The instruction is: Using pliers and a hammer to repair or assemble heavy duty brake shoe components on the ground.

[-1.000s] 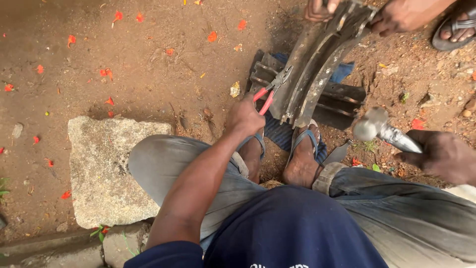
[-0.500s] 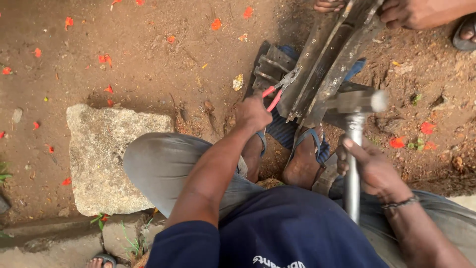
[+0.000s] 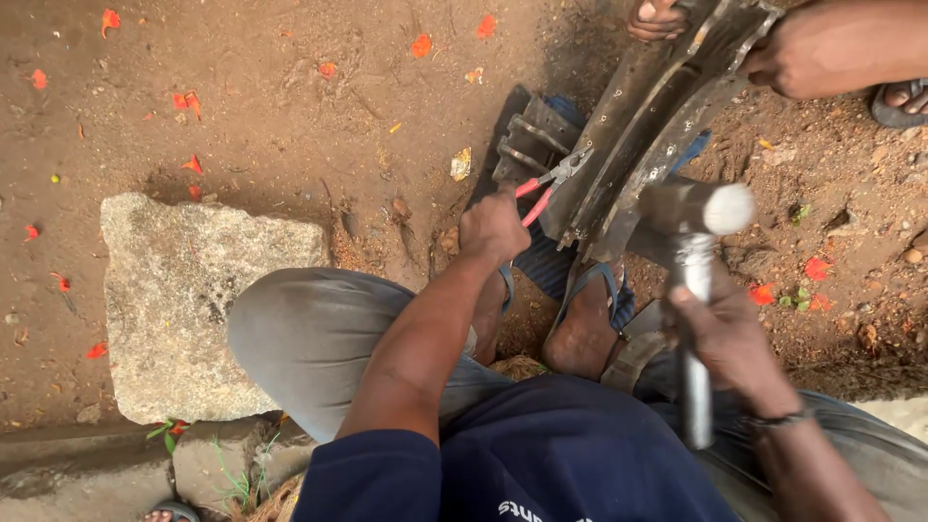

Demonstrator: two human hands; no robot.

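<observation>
Bare dirt ground under me; my left hand is closed tight on red-handled pliers biting the metal piece, my right hand fisted around a hammer.

Outdoor roadside repair spot, bare dirt ground strewn with red petals, rough stone block, curved metal part worked on the ground, hammer, pliers
</observation>
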